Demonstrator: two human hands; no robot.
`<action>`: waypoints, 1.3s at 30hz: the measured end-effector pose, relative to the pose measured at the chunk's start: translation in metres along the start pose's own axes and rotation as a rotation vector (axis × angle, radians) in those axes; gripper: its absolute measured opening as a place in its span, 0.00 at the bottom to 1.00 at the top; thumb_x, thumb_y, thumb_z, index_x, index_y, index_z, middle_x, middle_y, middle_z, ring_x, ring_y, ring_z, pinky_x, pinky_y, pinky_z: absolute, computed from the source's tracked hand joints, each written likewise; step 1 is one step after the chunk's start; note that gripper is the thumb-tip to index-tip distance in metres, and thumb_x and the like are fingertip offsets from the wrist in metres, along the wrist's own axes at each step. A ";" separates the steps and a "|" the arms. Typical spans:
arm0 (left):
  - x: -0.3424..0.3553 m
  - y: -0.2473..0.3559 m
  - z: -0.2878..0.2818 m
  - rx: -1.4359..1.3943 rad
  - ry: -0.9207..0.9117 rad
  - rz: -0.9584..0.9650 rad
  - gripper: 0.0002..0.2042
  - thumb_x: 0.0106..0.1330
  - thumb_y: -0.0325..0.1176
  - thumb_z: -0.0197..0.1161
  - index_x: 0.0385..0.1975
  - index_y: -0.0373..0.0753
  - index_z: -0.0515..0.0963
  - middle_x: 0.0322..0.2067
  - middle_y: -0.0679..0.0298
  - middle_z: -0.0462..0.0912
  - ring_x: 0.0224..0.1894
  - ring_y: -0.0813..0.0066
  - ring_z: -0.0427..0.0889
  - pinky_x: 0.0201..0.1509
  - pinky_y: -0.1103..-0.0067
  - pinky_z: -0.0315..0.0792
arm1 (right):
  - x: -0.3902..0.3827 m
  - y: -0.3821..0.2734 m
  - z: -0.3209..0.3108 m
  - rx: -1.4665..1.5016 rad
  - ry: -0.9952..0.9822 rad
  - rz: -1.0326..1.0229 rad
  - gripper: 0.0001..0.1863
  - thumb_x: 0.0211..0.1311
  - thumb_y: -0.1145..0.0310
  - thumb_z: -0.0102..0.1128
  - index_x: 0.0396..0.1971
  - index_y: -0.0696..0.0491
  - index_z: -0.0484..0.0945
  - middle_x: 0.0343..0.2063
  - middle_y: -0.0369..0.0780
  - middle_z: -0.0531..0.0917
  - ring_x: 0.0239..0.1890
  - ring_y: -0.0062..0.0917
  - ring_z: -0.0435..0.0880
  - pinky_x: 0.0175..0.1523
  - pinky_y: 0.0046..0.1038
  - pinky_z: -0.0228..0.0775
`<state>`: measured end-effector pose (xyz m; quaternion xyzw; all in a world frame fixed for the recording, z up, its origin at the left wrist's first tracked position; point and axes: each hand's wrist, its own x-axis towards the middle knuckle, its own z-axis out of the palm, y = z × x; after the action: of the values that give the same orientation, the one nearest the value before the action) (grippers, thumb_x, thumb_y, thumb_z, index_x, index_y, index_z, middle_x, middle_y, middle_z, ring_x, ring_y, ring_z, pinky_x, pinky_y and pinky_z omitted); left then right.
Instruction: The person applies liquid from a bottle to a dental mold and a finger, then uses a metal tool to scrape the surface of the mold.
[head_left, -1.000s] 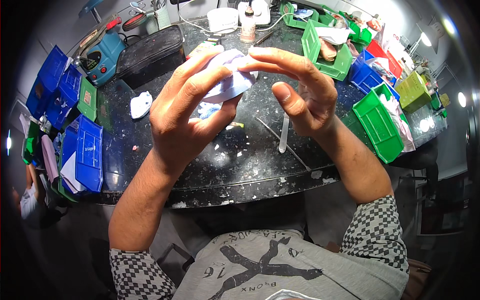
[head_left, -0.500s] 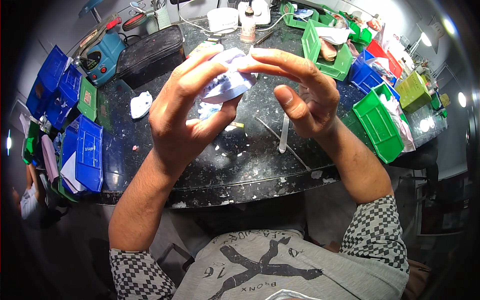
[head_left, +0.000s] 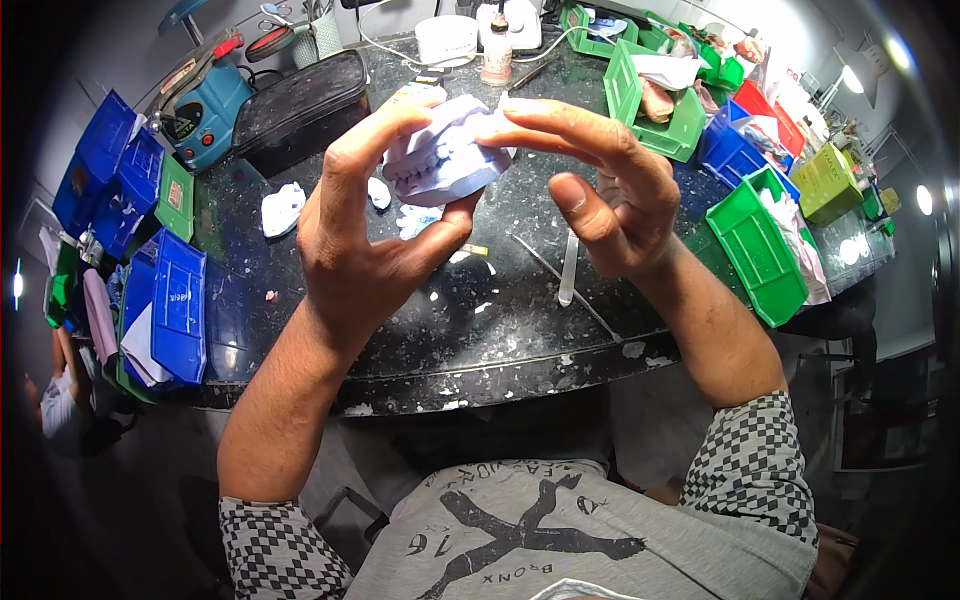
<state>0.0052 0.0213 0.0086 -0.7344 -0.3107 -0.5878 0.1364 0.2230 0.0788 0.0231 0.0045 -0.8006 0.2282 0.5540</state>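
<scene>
A pale bluish-white plaster dental model (head_left: pixel 445 165) with a row of teeth is raised above the dark bench. My left hand (head_left: pixel 355 210) is closed on it, thumb beneath and fingers at its upper left side. Outstretched fingertips of my right hand (head_left: pixel 615 190) touch the model's right side, while that thumb stays apart from it. Below the hands lie a slim metal tool (head_left: pixel 590 312) and a whitish flat-handled tool (head_left: pixel 568 272). A white plaster piece (head_left: pixel 283 209), a smaller white piece (head_left: pixel 379 193) and a bluish-white lump (head_left: pixel 418 220) rest on the bench nearby.
Blue bins (head_left: pixel 180 310) line the left side and green bins (head_left: pixel 757 245) the right. A black case (head_left: pixel 302 110) and a blue machine (head_left: pixel 212 110) stand at back left. A pinkish bottle (head_left: pixel 496 55) and a white tub (head_left: pixel 445 42) stand at the back. White scraps dot the bench (head_left: pixel 450 350).
My left fingers have shifted up and left, uncovering the model's row of teeth and the small white piece behind. The model has turned slightly. My right hand has hardly moved.
</scene>
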 end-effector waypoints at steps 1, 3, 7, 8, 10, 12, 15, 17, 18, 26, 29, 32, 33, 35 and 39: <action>0.000 0.001 0.000 -0.002 0.001 0.000 0.34 0.50 0.23 0.80 0.59 0.34 0.73 0.54 0.51 0.85 0.56 0.58 0.87 0.60 0.70 0.83 | 0.000 0.000 -0.001 -0.012 -0.002 -0.008 0.20 0.66 0.77 0.60 0.58 0.64 0.81 0.51 0.49 0.88 0.54 0.36 0.90 0.60 0.34 0.81; 0.001 0.003 -0.001 0.031 -0.005 -0.029 0.33 0.48 0.22 0.80 0.58 0.34 0.76 0.53 0.52 0.86 0.55 0.58 0.88 0.59 0.70 0.82 | 0.000 0.003 -0.010 -0.059 -0.086 0.009 0.21 0.71 0.76 0.56 0.61 0.67 0.75 0.53 0.52 0.86 0.55 0.41 0.88 0.62 0.39 0.80; 0.003 0.005 -0.004 0.072 -0.017 -0.029 0.31 0.47 0.21 0.80 0.55 0.34 0.78 0.53 0.52 0.86 0.54 0.58 0.87 0.58 0.69 0.81 | 0.000 0.001 -0.007 -0.081 -0.121 0.086 0.20 0.74 0.74 0.53 0.60 0.69 0.75 0.52 0.54 0.86 0.55 0.41 0.88 0.63 0.39 0.80; 0.003 0.005 -0.004 0.070 -0.021 -0.028 0.30 0.47 0.21 0.79 0.55 0.34 0.79 0.53 0.52 0.86 0.54 0.58 0.87 0.58 0.70 0.81 | 0.001 0.002 -0.007 -0.081 -0.122 0.085 0.20 0.74 0.74 0.53 0.60 0.69 0.75 0.52 0.54 0.86 0.55 0.41 0.88 0.63 0.39 0.80; 0.004 0.006 -0.004 0.068 -0.025 -0.029 0.30 0.47 0.21 0.79 0.54 0.34 0.80 0.53 0.52 0.86 0.54 0.58 0.87 0.58 0.70 0.81 | 0.003 0.003 -0.008 -0.200 -0.088 0.001 0.15 0.69 0.76 0.60 0.52 0.60 0.85 0.47 0.47 0.90 0.50 0.35 0.91 0.58 0.33 0.82; 0.004 0.007 -0.004 0.072 -0.025 -0.032 0.30 0.46 0.20 0.79 0.54 0.34 0.80 0.53 0.52 0.86 0.54 0.57 0.86 0.59 0.69 0.81 | 0.005 0.000 -0.008 -0.236 -0.114 0.000 0.15 0.70 0.77 0.57 0.52 0.63 0.85 0.48 0.48 0.90 0.51 0.36 0.90 0.59 0.34 0.81; 0.006 0.008 -0.005 0.085 -0.039 -0.023 0.30 0.45 0.20 0.79 0.54 0.34 0.80 0.53 0.52 0.86 0.55 0.57 0.86 0.59 0.69 0.80 | 0.005 0.001 -0.009 -0.283 -0.148 -0.016 0.16 0.71 0.77 0.55 0.52 0.65 0.85 0.48 0.50 0.89 0.52 0.37 0.89 0.59 0.34 0.80; 0.006 0.008 -0.005 0.086 -0.041 -0.019 0.30 0.44 0.20 0.79 0.53 0.34 0.80 0.53 0.52 0.86 0.55 0.56 0.86 0.60 0.68 0.79 | 0.005 0.001 -0.008 -0.294 -0.158 -0.030 0.16 0.70 0.77 0.55 0.52 0.64 0.85 0.49 0.50 0.89 0.52 0.38 0.89 0.59 0.34 0.80; 0.006 0.008 -0.005 0.086 -0.044 -0.015 0.30 0.44 0.20 0.79 0.53 0.34 0.81 0.53 0.52 0.86 0.55 0.56 0.86 0.60 0.68 0.79 | 0.006 0.001 -0.008 -0.301 -0.162 -0.029 0.16 0.69 0.78 0.56 0.52 0.64 0.85 0.49 0.49 0.89 0.52 0.38 0.89 0.59 0.34 0.80; 0.009 0.009 -0.006 0.125 -0.047 0.043 0.31 0.43 0.19 0.79 0.53 0.34 0.81 0.52 0.53 0.86 0.55 0.56 0.85 0.60 0.67 0.79 | 0.006 0.000 -0.005 -0.292 -0.126 -0.018 0.14 0.66 0.78 0.63 0.51 0.59 0.87 0.46 0.47 0.90 0.50 0.36 0.90 0.57 0.32 0.82; 0.009 0.010 -0.006 0.132 -0.044 0.056 0.31 0.43 0.19 0.79 0.53 0.34 0.81 0.52 0.53 0.86 0.55 0.56 0.85 0.60 0.67 0.79 | 0.005 0.000 -0.007 -0.297 -0.166 -0.005 0.16 0.69 0.77 0.55 0.52 0.63 0.86 0.48 0.48 0.89 0.52 0.37 0.89 0.59 0.33 0.80; 0.009 0.010 -0.005 0.134 -0.047 0.057 0.31 0.42 0.19 0.79 0.53 0.35 0.81 0.52 0.54 0.86 0.55 0.56 0.84 0.60 0.67 0.79 | 0.003 0.003 -0.008 -0.252 -0.135 0.012 0.16 0.71 0.76 0.55 0.52 0.63 0.86 0.48 0.49 0.89 0.52 0.37 0.89 0.59 0.34 0.80; 0.009 0.010 -0.005 0.133 -0.051 0.057 0.31 0.42 0.19 0.79 0.53 0.35 0.81 0.52 0.54 0.86 0.55 0.56 0.84 0.60 0.67 0.78 | 0.002 0.005 -0.008 -0.246 -0.115 0.015 0.15 0.70 0.75 0.59 0.51 0.61 0.87 0.47 0.48 0.90 0.51 0.36 0.89 0.59 0.33 0.81; 0.009 0.007 -0.006 0.124 -0.047 0.050 0.31 0.43 0.19 0.79 0.53 0.35 0.81 0.52 0.53 0.86 0.55 0.56 0.85 0.60 0.67 0.79 | 0.002 0.006 -0.007 -0.237 -0.097 0.017 0.14 0.68 0.75 0.62 0.50 0.59 0.87 0.47 0.46 0.90 0.51 0.34 0.90 0.58 0.33 0.81; 0.006 0.005 -0.005 0.093 -0.027 0.037 0.31 0.45 0.19 0.78 0.54 0.35 0.79 0.53 0.53 0.86 0.55 0.57 0.86 0.60 0.68 0.80 | 0.004 0.002 -0.008 -0.232 -0.128 0.078 0.16 0.72 0.73 0.55 0.53 0.63 0.85 0.49 0.50 0.88 0.53 0.36 0.87 0.61 0.34 0.77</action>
<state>0.0048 0.0165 0.0160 -0.7409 -0.3259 -0.5600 0.1772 0.2279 0.0849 0.0277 -0.0763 -0.8550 0.1545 0.4892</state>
